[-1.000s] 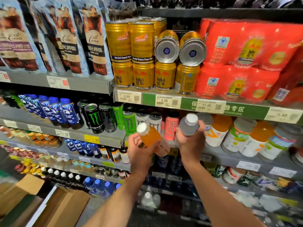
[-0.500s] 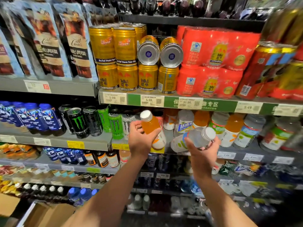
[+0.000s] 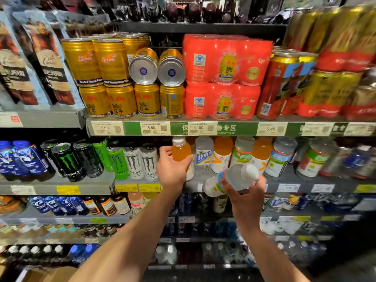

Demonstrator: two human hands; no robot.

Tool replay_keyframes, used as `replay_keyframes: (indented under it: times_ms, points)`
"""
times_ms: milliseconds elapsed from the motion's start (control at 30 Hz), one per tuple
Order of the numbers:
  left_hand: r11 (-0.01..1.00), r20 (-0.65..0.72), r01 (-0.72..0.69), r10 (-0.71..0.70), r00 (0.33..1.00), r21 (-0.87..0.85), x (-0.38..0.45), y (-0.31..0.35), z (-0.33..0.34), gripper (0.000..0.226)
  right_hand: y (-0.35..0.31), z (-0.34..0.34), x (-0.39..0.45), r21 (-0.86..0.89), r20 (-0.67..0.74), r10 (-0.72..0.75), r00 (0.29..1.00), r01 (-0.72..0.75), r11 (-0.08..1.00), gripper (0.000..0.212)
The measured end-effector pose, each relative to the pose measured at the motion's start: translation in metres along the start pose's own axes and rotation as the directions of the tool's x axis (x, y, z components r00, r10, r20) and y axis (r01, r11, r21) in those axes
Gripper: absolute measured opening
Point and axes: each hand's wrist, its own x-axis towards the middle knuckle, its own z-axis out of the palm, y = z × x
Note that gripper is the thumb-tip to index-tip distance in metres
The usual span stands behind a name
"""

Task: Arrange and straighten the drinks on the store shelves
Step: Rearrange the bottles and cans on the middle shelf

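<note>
Orange juice shows through the clear plastic bottle with a white cap [image 3: 181,152] that the left hand [image 3: 172,171] grips round its lower body, fingers and thumb wrapped about it. The bottle stands nearly upright at the front edge of the grey metal drinks shelf [image 3: 289,181], just right of the white Monster cans [image 3: 149,162] and just beside a clear bottle with a blue and white label [image 3: 204,154] standing in the row. The right hand [image 3: 245,195] holds a second bottle, a clear plastic one with a white cap and a pale green-marked label [image 3: 232,179], tilted almost flat, its cap pointing up and to the right, in front of the shelf and apart from the row.

The step in hand looks like sorting mixed bottles back into their proper lines: the orange one is being seated at the left end of the row, while the clear one waits. Next, the left hand probably needs to set its bottle down square, label outward, and let go. The right hand then has to tip its bottle upright and find a matching lane; similar green-labelled bottles [image 3: 242,154] stand further right. Whether a gap is free there cannot be told.
</note>
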Motion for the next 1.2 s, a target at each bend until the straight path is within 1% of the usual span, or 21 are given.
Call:
replay_keyframes:
  times_ms: [100, 233, 300, 400, 533, 633, 733, 833, 867, 933, 1033, 1100, 1200]
  points:
    - [0.996, -0.059, -0.023, 0.028, 0.998, 0.083, -0.002, 0.007, 0.013, 0.062, 0.007, -0.010, 0.011, 0.006, 0.049, 0.008, 0.999, -0.009, 1.000, 0.073]
    - [0.975, -0.141, -0.040, 0.072, 0.987, 0.218, -0.004, 0.009, 0.032, 0.065, 0.015, -0.022, 0.027, 0.000, 0.117, 0.009, 0.993, -0.009, 1.000, 0.078]
    - [0.961, -0.174, -0.057, 0.108, 0.979, 0.272, -0.005, 0.005, 0.036, 0.066, 0.022, -0.028, 0.033, 0.007, 0.166, 0.035, 0.986, -0.037, 0.999, 0.082]
    - [0.943, -0.208, -0.087, 0.160, 0.965, 0.321, -0.003, -0.004, 0.040, 0.067, 0.033, -0.036, 0.042, 0.026, 0.225, 0.066, 0.972, -0.074, 0.997, 0.079]
    - [0.910, -0.209, -0.109, 0.206, 0.956, 0.400, 0.001, -0.006, 0.045, 0.070, 0.047, -0.044, 0.053, 0.029, 0.288, 0.093, 0.953, -0.106, 0.994, 0.076]
    - [0.903, -0.195, -0.116, 0.213, 0.957, 0.414, -0.003, -0.003, 0.048, 0.073, 0.054, -0.050, 0.059, -0.002, 0.347, 0.118, 0.930, -0.125, 0.992, 0.077]
    - [0.919, -0.209, -0.101, 0.192, 0.959, 0.382, -0.014, -0.003, 0.048, 0.078, 0.058, -0.057, 0.064, -0.028, 0.391, 0.137, 0.910, -0.138, 0.990, 0.076]
    - [0.919, -0.255, -0.165, 0.266, 0.930, 0.357, -0.033, 0.001, 0.057, 0.073, 0.058, -0.063, 0.069, -0.026, 0.395, 0.134, 0.909, -0.135, 0.990, 0.077]
    - [0.915, -0.255, -0.192, 0.292, 0.922, 0.355, -0.038, 0.005, 0.063, 0.068, 0.058, -0.064, 0.071, -0.028, 0.393, 0.126, 0.911, -0.126, 0.992, 0.077]
    - [0.906, -0.208, -0.219, 0.307, 0.929, 0.361, -0.044, 0.013, 0.075, 0.063, 0.057, -0.066, 0.073, -0.039, 0.390, 0.122, 0.913, -0.116, 0.992, 0.077]
    - [0.885, -0.120, -0.219, 0.291, 0.949, 0.412, -0.044, 0.025, 0.094, 0.063, 0.057, -0.071, 0.074, -0.038, 0.376, 0.141, 0.916, -0.136, 0.990, 0.073]
    - [0.852, -0.098, -0.189, 0.269, 0.958, 0.489, -0.040, 0.033, 0.105, 0.060, 0.058, -0.074, 0.074, -0.022, 0.371, 0.150, 0.916, -0.153, 0.988, 0.074]
    - [0.814, -0.102, -0.080, 0.169, 0.980, 0.575, -0.032, 0.042, 0.115, 0.060, 0.060, -0.079, 0.074, 0.006, 0.375, 0.173, 0.911, -0.189, 0.982, 0.078]
